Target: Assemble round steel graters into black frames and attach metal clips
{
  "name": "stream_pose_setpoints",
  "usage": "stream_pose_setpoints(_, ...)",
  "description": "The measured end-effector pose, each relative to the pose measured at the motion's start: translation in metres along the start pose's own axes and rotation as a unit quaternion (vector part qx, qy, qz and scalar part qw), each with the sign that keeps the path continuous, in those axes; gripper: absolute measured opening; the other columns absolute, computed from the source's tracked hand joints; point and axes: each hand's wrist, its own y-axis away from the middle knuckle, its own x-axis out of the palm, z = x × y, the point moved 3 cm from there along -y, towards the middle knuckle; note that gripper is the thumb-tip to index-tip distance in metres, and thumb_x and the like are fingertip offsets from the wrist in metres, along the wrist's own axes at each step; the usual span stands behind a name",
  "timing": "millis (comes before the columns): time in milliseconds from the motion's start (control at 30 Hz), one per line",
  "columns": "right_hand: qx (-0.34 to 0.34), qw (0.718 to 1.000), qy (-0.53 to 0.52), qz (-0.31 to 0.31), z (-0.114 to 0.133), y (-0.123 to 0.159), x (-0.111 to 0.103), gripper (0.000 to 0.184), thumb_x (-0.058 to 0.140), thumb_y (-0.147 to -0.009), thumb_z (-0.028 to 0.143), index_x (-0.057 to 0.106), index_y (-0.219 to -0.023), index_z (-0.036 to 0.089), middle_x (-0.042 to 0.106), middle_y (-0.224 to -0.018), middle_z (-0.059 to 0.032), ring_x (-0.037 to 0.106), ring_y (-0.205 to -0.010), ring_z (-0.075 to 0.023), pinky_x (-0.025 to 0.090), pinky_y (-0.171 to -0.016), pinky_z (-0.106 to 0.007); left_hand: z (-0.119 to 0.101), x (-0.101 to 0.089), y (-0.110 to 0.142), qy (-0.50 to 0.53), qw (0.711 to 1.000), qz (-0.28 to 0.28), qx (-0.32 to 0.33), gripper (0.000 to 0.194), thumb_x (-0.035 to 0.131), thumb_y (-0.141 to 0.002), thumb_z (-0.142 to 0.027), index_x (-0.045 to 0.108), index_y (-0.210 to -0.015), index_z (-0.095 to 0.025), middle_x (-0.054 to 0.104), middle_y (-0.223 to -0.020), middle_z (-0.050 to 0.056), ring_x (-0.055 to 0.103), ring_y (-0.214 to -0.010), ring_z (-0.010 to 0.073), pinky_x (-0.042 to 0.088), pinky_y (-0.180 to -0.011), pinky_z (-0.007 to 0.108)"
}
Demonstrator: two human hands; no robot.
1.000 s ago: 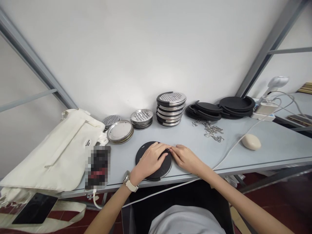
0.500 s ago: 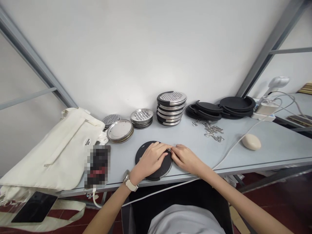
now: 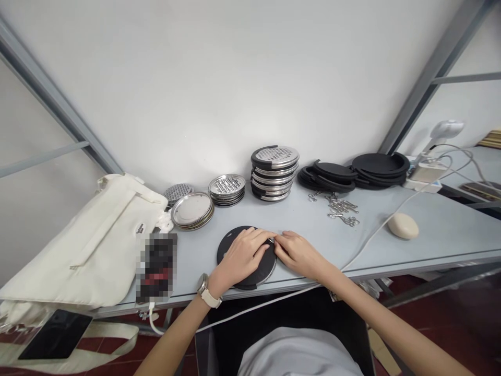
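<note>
A round black disc with a silver rim (image 3: pixel 266 265) lies flat near the front edge of the table; it resembles the grater discs stacked behind it. Across its top rests my left hand (image 3: pixel 243 257), fingers bent toward the right rim, thumb and forefinger closing there. My right hand (image 3: pixel 296 254) is closed at that same rim, its fingertips meeting those of the left. Between the fingertips a bit of a small shiny metal clasp (image 3: pixel 271 241) shows; the rest is covered by the fingers.
Behind stand metal grater plates (image 3: pixel 227 187), stacked black-rimmed graters (image 3: pixel 275 175) and black round holders (image 3: pixel 332 175). Loose metal clasps (image 3: pixel 342 209) lie to the right, near a white cable (image 3: pixel 368 243) and a beige oval object (image 3: pixel 403 225). A cream bag (image 3: pixel 90 240) is at left.
Both hands stay at the disc's right rim with almost no visible movement. The view has shifted very slightly.
</note>
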Motion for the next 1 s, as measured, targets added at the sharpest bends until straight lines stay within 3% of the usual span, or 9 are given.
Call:
stream_pose_setpoints(400, -0.010, 1.000, -0.019, 0.002, -0.0002, 0.0006, 0.0000, 0.030, 0.028, -0.097, 0.018, 0.058, -0.099, 0.013, 0.062, -0.080, -0.0080, 0.055, -0.074, -0.0189, 0.041, -0.075, -0.031, -0.0005, -0.0002, 0.0003, 0.002, 1.000, -0.005, -0.002, 0.026, 0.041, -0.093, -0.016, 0.054, -0.116, -0.023, 0.062, -0.109, 0.004, 0.055, -0.100, 0.0191, 0.042, -0.090, 0.036)
stream_pose_setpoints(1000, 0.007, 0.999, -0.033, 0.014, -0.0014, 0.0038, -0.0024, 0.021, 0.034, -0.090, 0.014, 0.055, -0.092, 0.015, 0.057, -0.078, -0.0053, 0.052, -0.073, -0.0178, 0.039, -0.074, -0.029, 0.0000, 0.0002, 0.0004, -0.001, 1.000, -0.004, -0.012, 0.024, 0.044, -0.092, -0.016, 0.055, -0.113, -0.022, 0.062, -0.107, 0.003, 0.055, -0.100, 0.0184, 0.042, -0.090, 0.035)
